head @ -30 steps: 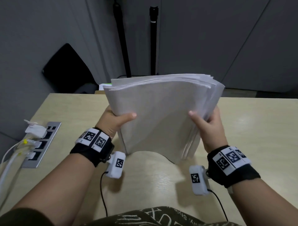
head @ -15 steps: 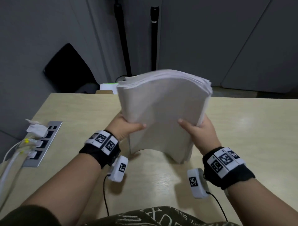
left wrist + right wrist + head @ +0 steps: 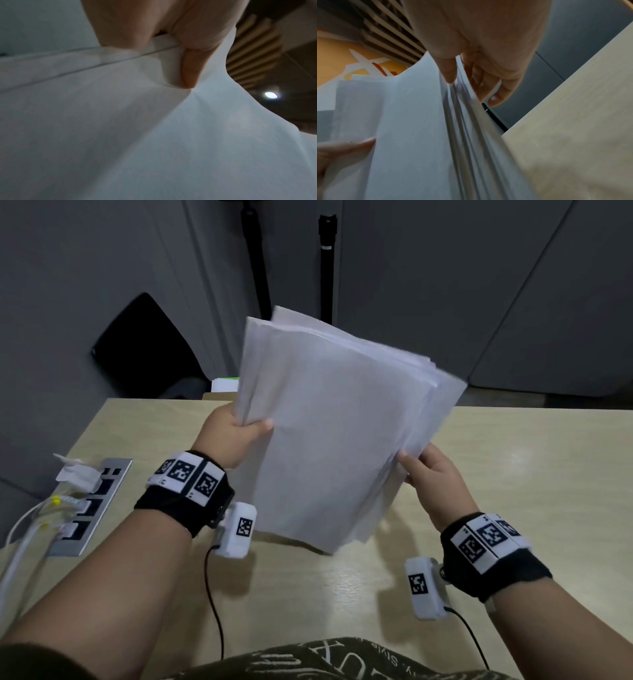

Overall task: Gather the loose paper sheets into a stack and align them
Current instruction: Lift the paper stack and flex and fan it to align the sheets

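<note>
- Paper sheets (image 3: 329, 433) gathered, held tilted above the tabletop (image 3: 513, 491).
- Left hand (image 3: 227, 436) and right hand (image 3: 433, 474) pinch opposite edges.
- Edges look fanned; squaring remains.

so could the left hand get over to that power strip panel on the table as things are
Probably not right now. The path looks free: bare table lies between the left hand and the power strip panel. But that hand grips the paper stack, which the right hand holds by the other edge, so it would have to let go.
</note>
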Tool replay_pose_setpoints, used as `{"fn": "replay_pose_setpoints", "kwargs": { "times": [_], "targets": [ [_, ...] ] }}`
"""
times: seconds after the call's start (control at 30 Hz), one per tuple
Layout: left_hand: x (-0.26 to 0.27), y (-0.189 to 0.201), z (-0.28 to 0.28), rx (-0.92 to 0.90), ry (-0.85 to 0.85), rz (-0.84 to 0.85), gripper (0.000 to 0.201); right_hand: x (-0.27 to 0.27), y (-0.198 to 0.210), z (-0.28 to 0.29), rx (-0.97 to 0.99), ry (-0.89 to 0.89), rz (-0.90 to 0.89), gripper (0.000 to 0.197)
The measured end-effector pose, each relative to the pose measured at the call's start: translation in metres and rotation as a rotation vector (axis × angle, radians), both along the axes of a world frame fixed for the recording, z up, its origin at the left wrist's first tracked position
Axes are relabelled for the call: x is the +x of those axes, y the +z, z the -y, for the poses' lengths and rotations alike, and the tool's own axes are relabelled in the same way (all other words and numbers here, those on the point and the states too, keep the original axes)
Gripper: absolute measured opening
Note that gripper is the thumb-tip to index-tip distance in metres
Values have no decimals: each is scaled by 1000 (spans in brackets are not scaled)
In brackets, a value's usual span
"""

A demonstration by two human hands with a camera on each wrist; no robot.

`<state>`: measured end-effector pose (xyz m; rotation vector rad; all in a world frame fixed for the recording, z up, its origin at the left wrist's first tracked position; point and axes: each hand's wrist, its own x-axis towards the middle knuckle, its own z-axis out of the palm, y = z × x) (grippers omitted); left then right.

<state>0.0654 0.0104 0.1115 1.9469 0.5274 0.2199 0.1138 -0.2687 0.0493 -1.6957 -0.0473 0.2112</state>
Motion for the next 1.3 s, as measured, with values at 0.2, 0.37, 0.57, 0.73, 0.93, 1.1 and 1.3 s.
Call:
{"fn": "replay_pose_setpoints", "kwargs": {
  "times": [0.2,0.37,0.57,0.73,0.93,1.1,1.3],
  "targets": [
    [-9,-44,2,-445,89,-139,20,-9,3,-4,-98,5,-64,27],
    [-20,-95,8,-426,134,-413,29,-16,-16,-5,-443,137,-124,33],
    [-21,-133,-5,-183,172,-714,56,-6,-27,-1,-592,54,-37,34],
    [-21,-141,-11,-93,157,-826,30,7,-8,2,-507,-135,149,29],
    [-10,-144,-13,3,124,-785,19,-9,29,-16,-187,-254,512,22],
    [-8,-138,-9,-74,45,-773,21,-14,40,-26,-33,-231,486,23],
    [-15,-133,1,-216,26,-714,25,-4,-7,-21,-348,-94,65,31]
  ]
}}
